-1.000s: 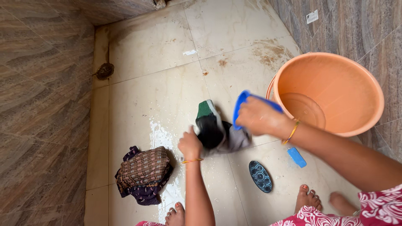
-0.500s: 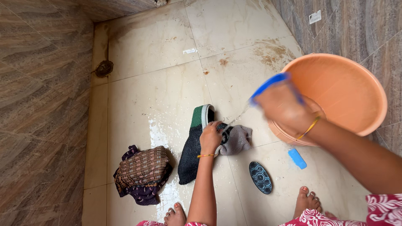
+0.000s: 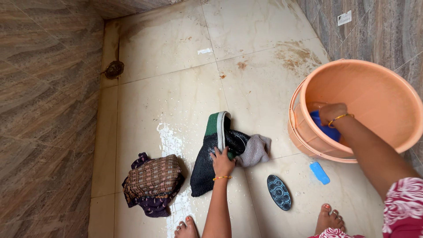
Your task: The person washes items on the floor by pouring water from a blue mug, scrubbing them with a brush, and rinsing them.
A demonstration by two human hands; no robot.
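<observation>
The left hand pressed flat, fingers spread, on the dark green-edged garment lying on the wet floor tiles. The right hand reached into the tilted orange bucket, fingers closed around a blue mug. Tipped so far, the bucket might topple; bare feet could slip on the wet tiles.
</observation>
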